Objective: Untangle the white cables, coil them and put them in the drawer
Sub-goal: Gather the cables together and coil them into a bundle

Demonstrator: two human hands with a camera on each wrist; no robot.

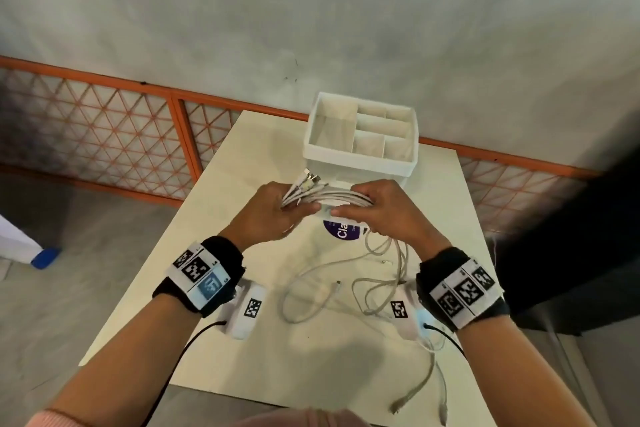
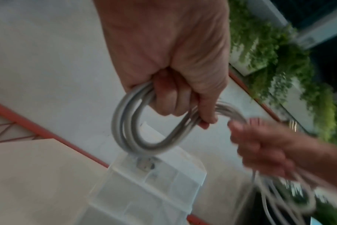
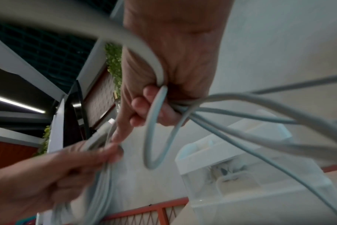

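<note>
Both hands hold one bundle of white cables (image 1: 329,197) above the table, in front of the drawer unit (image 1: 360,139). My left hand (image 1: 273,215) grips the bundle's left end, where several plugs (image 1: 310,180) stick out. The left wrist view shows its fingers curled round a looped coil (image 2: 144,137). My right hand (image 1: 377,211) grips the right end, fingers curled over the strands (image 3: 158,115). Loose white cable (image 1: 349,288) trails from the right hand down onto the table in tangled loops.
The white drawer unit has an open top tray (image 1: 410,168) with several compartments. A purple round sticker (image 1: 341,230) lies under the hands. Cable ends (image 1: 419,388) hang over the table's (image 1: 214,329) near right edge. An orange lattice fence (image 1: 104,121) runs behind.
</note>
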